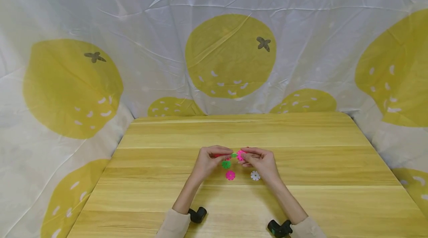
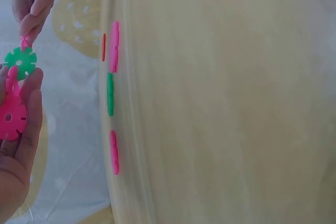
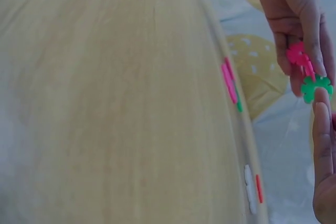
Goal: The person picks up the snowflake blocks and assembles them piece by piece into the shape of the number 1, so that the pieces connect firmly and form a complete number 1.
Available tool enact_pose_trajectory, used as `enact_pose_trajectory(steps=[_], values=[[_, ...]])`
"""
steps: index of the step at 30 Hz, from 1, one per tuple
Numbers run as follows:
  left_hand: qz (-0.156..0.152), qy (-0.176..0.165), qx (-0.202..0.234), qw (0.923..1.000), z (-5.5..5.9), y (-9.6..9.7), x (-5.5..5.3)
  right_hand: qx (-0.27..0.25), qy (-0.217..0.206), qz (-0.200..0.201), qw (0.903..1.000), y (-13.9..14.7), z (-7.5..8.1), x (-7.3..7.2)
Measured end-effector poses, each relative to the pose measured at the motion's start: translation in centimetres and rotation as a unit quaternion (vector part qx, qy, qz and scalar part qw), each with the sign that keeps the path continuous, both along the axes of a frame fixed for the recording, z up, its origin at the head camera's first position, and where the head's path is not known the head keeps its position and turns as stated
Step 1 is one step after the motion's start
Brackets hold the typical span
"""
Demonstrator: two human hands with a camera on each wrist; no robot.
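Both hands meet above the table, joined by a short chain of notched plastic flower discs. My left hand (image 1: 208,161) holds a pink disc (image 2: 16,121) between thumb and fingers. A second pink piece stands edge-on at its thumb and slots into a green disc (image 2: 20,63). My right hand (image 1: 262,161) pinches another pink disc (image 1: 240,155) against the green one's far side; in the left wrist view its fingertips hide most of that disc. Just below the hands on the table lie a green disc (image 1: 226,164), a pink disc (image 1: 230,175) and a white disc (image 1: 255,175).
The wooden table (image 1: 160,193) has rounded far corners and ends against a curtain (image 1: 153,44) printed with yellow lemons. A red disc (image 3: 259,188) lies near the white one, partly hidden by the right hand in the head view. Black camera mounts (image 1: 198,215) sit on both wrists.
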State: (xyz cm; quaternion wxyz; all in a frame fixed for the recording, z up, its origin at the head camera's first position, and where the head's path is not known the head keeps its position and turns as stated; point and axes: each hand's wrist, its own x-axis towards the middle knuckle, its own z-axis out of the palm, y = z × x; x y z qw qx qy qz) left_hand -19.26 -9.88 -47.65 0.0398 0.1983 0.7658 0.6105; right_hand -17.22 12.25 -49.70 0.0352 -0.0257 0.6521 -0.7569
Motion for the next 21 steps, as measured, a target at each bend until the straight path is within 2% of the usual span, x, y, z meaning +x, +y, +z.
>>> enact_pose_trajectory(steps=[7, 14, 21], values=[[0.003, 0.005, 0.004, 1.0000, 0.2, 0.1, 0.0, -0.008, 0.001, 0.003, 1.0000, -0.3, 0.2, 0.1], [0.038, 0.010, 0.010, 0.9992, 0.0, 0.5, -0.1, -0.011, -0.003, -0.018, 0.9998, -0.9, 0.7, 0.4], [0.057, 0.012, 0.014, 0.9982, -0.1, 0.6, 0.0, -0.024, -0.012, -0.046, 0.9986, -1.6, 0.6, 0.5]])
